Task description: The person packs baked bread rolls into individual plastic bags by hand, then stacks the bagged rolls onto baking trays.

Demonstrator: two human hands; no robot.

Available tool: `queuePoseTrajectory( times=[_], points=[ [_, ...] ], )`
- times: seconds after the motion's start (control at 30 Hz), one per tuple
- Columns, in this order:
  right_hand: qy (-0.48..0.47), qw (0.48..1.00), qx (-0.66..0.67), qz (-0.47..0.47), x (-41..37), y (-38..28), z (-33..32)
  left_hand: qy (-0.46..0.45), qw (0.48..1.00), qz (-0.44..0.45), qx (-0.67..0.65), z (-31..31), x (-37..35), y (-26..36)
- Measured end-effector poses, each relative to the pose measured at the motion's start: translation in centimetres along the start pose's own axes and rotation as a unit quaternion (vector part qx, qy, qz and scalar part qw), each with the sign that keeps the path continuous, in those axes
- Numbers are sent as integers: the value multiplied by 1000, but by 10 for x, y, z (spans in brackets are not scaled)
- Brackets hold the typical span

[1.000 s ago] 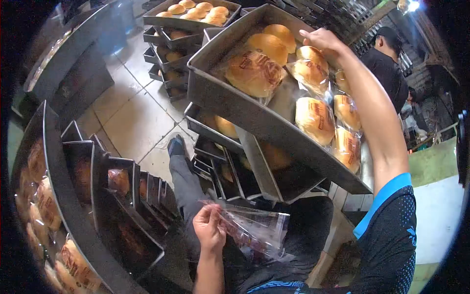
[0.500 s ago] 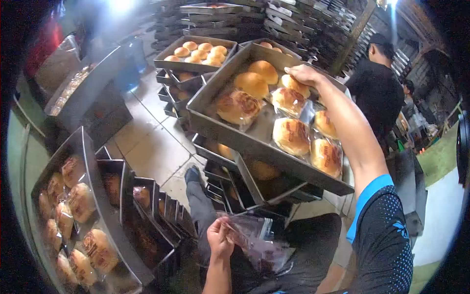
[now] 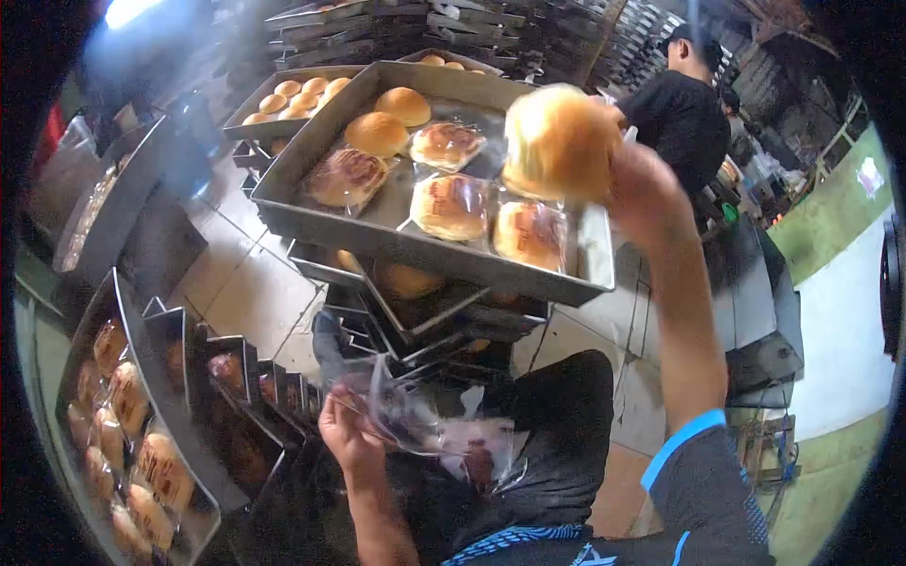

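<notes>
My right hand, blurred by motion, is closed on a golden-brown bun, unwrapped as far as I can see. It is raised above the right side of a large metal tray. In that tray lie bare buns and several buns in clear printed wrappers, among them a wrapped bun near the middle. Low in front of me, above my lap, my left hand pinches a clear plastic bag. More printed bags lie on my lap.
At left, a tilted tray of wrapped buns tops a stack. Behind the main tray stands another tray of bare buns. More trays are stacked beneath the main one. A person in black stands at the back right.
My right hand has lifted a bun out of the tray toward me. My left hand still holds the bag, which now looks more spread. The whole view has shifted.
</notes>
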State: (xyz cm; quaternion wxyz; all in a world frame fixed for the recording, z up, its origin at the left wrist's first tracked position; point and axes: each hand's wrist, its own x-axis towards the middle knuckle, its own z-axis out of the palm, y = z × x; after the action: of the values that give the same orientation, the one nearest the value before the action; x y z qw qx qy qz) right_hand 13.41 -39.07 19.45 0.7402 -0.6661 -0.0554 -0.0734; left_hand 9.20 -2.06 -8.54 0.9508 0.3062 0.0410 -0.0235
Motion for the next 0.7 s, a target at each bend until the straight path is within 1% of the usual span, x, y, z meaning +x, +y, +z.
queuePoseTrajectory(
  times=[0.03, 0.07, 0.1, 0.13, 0.17, 0.2, 0.27, 0.3, 0.33, 0.37, 0.4, 0.43, 0.47, 0.53, 0.57, 0.63, 0.7],
  points=[
    [-1, 1000, 19, 1, -37, 11, 9, 10, 997, 25, 72, 28, -6, 19],
    [-4, 999, 41, 6, -73, 25, 21, 31, 990, 26, 136, 42, -9, 28],
    [11, 999, 12, 44, -106, 38, 43, 54, 977, 27, 202, 53, -12, 36],
    [-52, 991, 24, 120, -128, 51, 53, 78, 959, 26, 270, 61, -15, 42],
    [-64, 980, 97, 159, -149, 69, 69, 64, 930, 93, 350, 71, -18, 39],
    [-61, 965, 131, 217, -164, 83, 85, 45, 889, 156, 429, 80, -25, 34],
    [-22, 981, 82, 175, -186, 95, 112, -51, 867, 150, 472, 95, -44, 32],
    [6, 988, 59, 139, -193, 94, 128, -69, 836, 166, 519, 106, -55, 34],
    [35, 993, 35, 104, -200, 91, 139, -95, 802, 196, 556, 105, -55, 33],
    [18, 982, -180, -49, -208, 109, 139, -111, 905, 115, 394, 108, -65, 29],
    [-25, 956, -250, -151, -209, 109, 145, -120, 969, 32, 214, 124, -73, 29],
    [-63, 944, -277, -169, -210, 109, 151, -143, 980, -21, 139, 132, -75, 36],
    [-100, 929, -304, -188, -211, 108, 157, -146, 985, -21, 91, 145, -81, 43],
    [-104, 902, -334, -251, -209, 110, 159, -103, 987, 110, 47, 170, -84, 44],
    [-106, 886, -352, -284, -206, 109, 158, -111, 987, 96, 62, 169, -91, 37],
    [-94, 886, -369, -265, -198, 106, 153, -132, 985, 67, 91, 155, -102, 14],
    [-83, 888, -385, -236, -196, 106, 154, -42, 962, 101, 249, 148, -100, 3]
  ],
)
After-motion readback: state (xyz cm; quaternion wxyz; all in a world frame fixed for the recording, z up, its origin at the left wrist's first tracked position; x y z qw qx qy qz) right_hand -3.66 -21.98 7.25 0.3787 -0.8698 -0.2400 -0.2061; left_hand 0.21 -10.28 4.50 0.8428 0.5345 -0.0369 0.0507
